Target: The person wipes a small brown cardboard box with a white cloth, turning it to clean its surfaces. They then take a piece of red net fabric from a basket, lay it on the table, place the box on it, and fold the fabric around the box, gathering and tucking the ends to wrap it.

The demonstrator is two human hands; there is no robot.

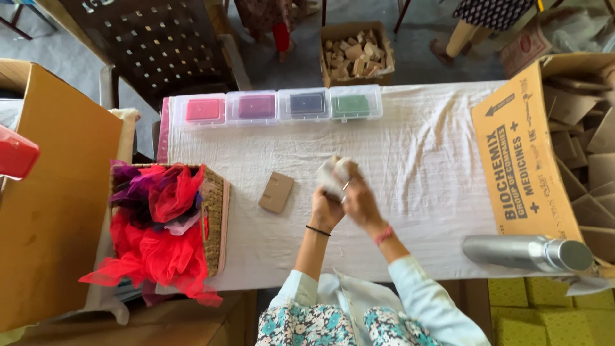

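Both my hands meet above the middle of the white cloth-covered table [423, 147]. My left hand [325, 208] and my right hand [360, 200] together grip a small bunched white piece of fabric [334, 172]. A small flat brown cardboard piece [277, 191] lies on the cloth just left of my hands. A black band circles my left wrist and a pink one my right wrist.
A woven basket [218, 218] of red, purple and pink net fabric stands at the left. Several clear lidded boxes [278, 106] with coloured pads line the far edge. A silver metal bottle [528, 252] lies at the right, beside an open cardboard carton [519, 160].
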